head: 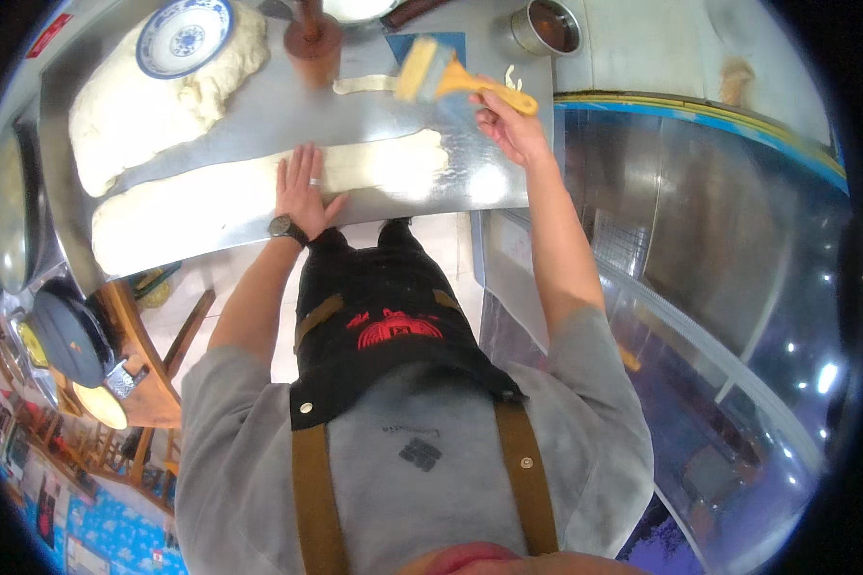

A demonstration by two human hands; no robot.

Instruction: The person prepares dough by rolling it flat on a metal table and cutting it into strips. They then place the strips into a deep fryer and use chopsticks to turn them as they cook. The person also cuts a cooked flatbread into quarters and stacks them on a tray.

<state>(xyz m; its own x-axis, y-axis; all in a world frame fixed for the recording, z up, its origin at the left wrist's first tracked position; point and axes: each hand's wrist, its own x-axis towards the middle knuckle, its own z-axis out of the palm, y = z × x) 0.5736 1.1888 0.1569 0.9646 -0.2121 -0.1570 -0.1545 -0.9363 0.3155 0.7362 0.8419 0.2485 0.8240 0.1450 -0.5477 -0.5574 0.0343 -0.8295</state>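
Observation:
My left hand (303, 190), with a ring and a wristwatch, rests palm down on a long, flattened strip of dough (187, 205). Its fingers are slightly apart and grip nothing. My right hand (509, 129) holds a wide brush (457, 77) by its yellow handle. The pale bristles point left, raised above the table's far side and blurred. The dough strip runs along the near edge of the metal table (252, 126). Beyond it, at the left, sits a big mound of dough (144, 108) with a blue-and-white dish (187, 39) on top.
A brown container (313, 57) with an upright handle stands at the back, near a small dough piece (363, 84) and a flat blue item (406, 49). A metal pot (545, 29) holds dark contents at back right. A glass-sided case (690, 215) flanks my right arm.

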